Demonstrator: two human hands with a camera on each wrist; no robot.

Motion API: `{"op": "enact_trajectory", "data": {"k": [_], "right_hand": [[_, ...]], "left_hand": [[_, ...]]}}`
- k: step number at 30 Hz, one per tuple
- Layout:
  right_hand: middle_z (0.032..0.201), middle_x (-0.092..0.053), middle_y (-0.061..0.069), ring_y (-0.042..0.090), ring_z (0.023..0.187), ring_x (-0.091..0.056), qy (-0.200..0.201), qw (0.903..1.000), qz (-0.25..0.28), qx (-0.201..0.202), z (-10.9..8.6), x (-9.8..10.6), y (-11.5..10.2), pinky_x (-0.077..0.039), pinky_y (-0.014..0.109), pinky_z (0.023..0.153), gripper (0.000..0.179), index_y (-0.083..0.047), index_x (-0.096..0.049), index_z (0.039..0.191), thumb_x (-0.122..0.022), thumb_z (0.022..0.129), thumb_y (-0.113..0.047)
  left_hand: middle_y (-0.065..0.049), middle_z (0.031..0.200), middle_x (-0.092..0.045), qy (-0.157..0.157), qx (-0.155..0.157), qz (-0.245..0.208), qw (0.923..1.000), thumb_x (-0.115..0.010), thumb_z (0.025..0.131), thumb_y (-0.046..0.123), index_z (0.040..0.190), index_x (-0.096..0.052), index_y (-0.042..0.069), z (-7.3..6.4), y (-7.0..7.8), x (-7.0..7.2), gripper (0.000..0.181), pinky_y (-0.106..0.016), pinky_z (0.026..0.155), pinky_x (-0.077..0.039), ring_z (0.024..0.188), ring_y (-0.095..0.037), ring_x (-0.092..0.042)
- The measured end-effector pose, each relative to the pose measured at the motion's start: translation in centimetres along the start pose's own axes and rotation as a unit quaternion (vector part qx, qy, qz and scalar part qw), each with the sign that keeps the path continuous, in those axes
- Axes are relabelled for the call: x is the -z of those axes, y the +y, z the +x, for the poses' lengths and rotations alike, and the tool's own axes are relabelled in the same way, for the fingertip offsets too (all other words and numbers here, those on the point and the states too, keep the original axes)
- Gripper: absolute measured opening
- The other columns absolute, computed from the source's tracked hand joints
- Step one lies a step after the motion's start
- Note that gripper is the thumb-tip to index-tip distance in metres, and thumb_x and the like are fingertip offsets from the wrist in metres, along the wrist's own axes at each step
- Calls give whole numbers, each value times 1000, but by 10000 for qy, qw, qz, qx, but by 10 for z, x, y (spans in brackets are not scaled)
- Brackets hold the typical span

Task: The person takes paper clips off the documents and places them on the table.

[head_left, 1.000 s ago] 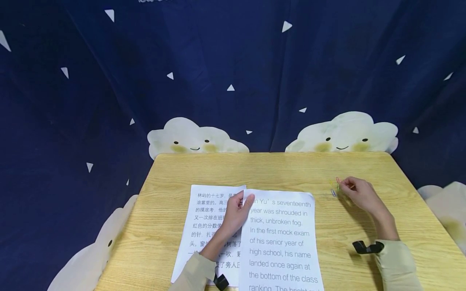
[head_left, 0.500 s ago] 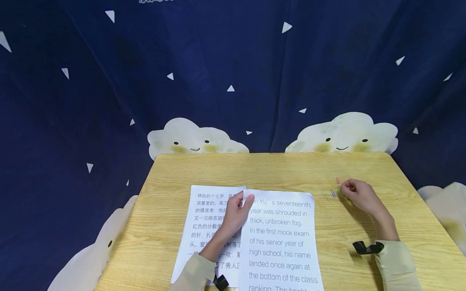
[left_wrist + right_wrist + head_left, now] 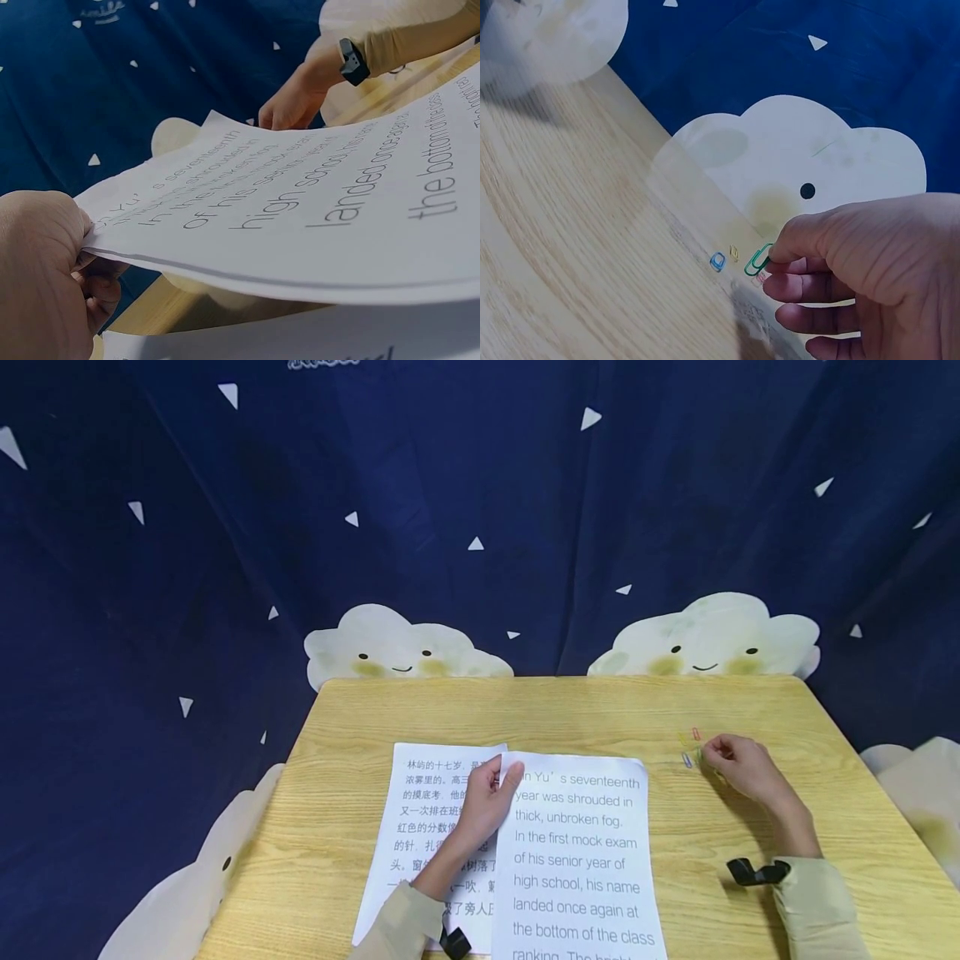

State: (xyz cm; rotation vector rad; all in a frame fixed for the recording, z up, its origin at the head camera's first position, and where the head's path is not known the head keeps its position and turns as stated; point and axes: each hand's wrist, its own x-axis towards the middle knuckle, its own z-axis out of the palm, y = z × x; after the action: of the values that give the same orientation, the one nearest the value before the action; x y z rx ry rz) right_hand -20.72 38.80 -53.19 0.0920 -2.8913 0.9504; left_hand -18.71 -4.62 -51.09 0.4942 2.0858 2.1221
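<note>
My left hand pinches the top left corner of a sheet printed in English, thumb on top and fingers beneath. In the left wrist view the sheet bows upward, raised over the paper under it. Between thumb and index finger of my right hand is a green paper clip, its looped end sticking out in the right wrist view. Close to that hand lie a blue paper clip, a yellow paper clip and a red paper clip, the last partly covered by the fingers in the right wrist view.
A sheet printed in Chinese lies on the wooden table, partly under the left forearm and the English sheet. Behind the table hangs a dark blue curtain with white cloud figures along its lower part.
The right hand has drawn slightly toward the person, the green paper clip now pinched in its fingers, and the red clip shows more clearly. The left hand and sheets look unchanged.
</note>
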Motion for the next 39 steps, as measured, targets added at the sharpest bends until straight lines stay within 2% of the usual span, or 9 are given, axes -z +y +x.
{"op": "enact_trajectory", "data": {"k": [9,16,24,31,39], "right_hand": [[76,-58,7,14,63,-47,-17,9998,-182,-62,1,-2,5,-39,24,51,23,2,-64,95,-55,99,-19],[77,-58,6,17,66,-47,-72,9992,-279,-283,1,-5,8,-37,24,53,23,2,-63,94,-54,99,-20],[74,-56,5,18,65,-48,109,9984,-389,-384,1,-10,10,-37,26,55,21,-1,-61,88,-54,98,-18],[73,-57,6,19,63,-49,508,9944,-500,-776,0,-19,8,-37,28,54,18,-5,-60,84,-57,92,-21],[73,-58,7,21,61,-51,834,9885,-683,-1061,0,-27,7,-35,28,50,20,-7,-58,84,-57,90,-25]], "left_hand": [[-21,83,-71,-92,-5,0,10000,-51,103,19,117,-63,-1,-1,3,1,28,-33,52,-58,64,-34,-70],[-21,83,-71,4,112,3,9999,-53,102,18,115,-64,1,-1,3,0,25,-31,52,-57,64,-34,-70],[-20,81,-70,126,99,61,9999,-53,102,17,112,-66,1,-2,2,-2,23,-29,51,-56,62,-31,-69],[-16,81,-71,245,-25,124,9996,-55,100,31,111,-67,7,4,-25,-1,29,-30,50,-56,59,-26,-69],[-16,80,-71,198,-8,121,9997,-55,100,33,111,-67,8,4,-26,-1,30,-31,49,-56,59,-27,-69]]}}
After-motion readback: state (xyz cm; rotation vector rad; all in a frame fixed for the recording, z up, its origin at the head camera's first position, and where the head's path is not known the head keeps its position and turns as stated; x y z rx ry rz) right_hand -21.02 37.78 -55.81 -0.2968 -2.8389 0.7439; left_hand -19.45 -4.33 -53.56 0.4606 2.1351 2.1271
